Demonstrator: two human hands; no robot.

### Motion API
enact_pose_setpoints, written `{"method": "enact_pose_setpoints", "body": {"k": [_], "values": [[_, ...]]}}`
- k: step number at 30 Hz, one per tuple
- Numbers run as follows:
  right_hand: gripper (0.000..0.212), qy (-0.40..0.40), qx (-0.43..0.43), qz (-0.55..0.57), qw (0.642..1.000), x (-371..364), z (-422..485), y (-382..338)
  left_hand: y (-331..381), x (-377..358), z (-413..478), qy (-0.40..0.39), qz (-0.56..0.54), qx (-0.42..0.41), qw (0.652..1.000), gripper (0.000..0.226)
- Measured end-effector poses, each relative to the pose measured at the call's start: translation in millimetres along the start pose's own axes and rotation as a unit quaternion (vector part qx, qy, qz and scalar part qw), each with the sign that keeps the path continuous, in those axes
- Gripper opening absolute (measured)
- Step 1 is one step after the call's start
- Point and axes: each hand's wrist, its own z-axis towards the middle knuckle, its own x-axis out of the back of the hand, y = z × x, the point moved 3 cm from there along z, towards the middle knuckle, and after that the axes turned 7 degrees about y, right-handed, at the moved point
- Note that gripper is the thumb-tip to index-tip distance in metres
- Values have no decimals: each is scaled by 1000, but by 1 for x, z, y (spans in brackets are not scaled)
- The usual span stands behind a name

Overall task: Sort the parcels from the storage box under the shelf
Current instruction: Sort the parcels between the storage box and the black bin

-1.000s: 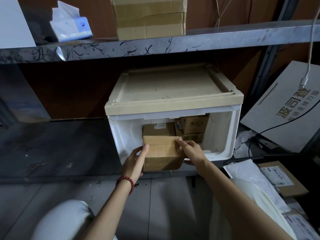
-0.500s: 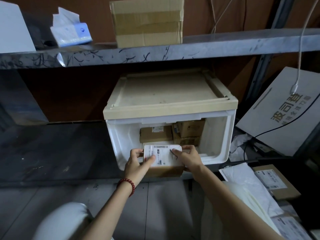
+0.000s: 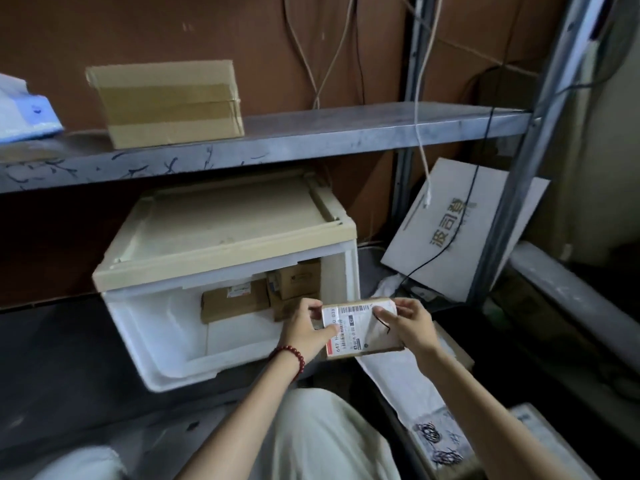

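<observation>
A small brown parcel (image 3: pixel 360 327) with a white shipping label facing up is held in front of the storage box's right corner. My left hand (image 3: pixel 304 330) grips its left edge, thumb on the label. My right hand (image 3: pixel 407 325) grips its right edge. The white storage box (image 3: pixel 156 323) with a beige lid stands under the metal shelf (image 3: pixel 311 140), its front open. Inside at the back lie a flat brown parcel (image 3: pixel 235 299) and two stacked small cartons (image 3: pixel 298 282).
A taped cardboard box (image 3: pixel 166 102) sits on the shelf, with a white and blue packet (image 3: pixel 24 112) at the far left. A white printed board (image 3: pixel 460 230) leans at the right behind a metal post (image 3: pixel 519 188). Cables hang down. White bags (image 3: pixel 408 382) and parcels lie on the floor at right.
The parcel came out of the box, was turned label up, and moved right, past the box's right corner. Both hands kept hold of it. My view swung to the right.
</observation>
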Motion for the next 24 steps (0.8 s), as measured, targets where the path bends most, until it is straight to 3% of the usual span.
{"method": "enact_pose_setpoints", "body": {"k": [5,14,20,24], "values": [[36,68,25,-2,997,81,11,-2,44,-67,-2,-25,6,-54,998,44],[38,133,20,-2,991,207,10,32,68,-186,-35,-148,-23,-97,984,75],[40,188,13,-55,981,248,19,53,81,-242,-35,-208,57,-138,967,77],[44,204,16,-84,975,253,31,63,79,-267,-26,-208,98,-121,966,65]]}}
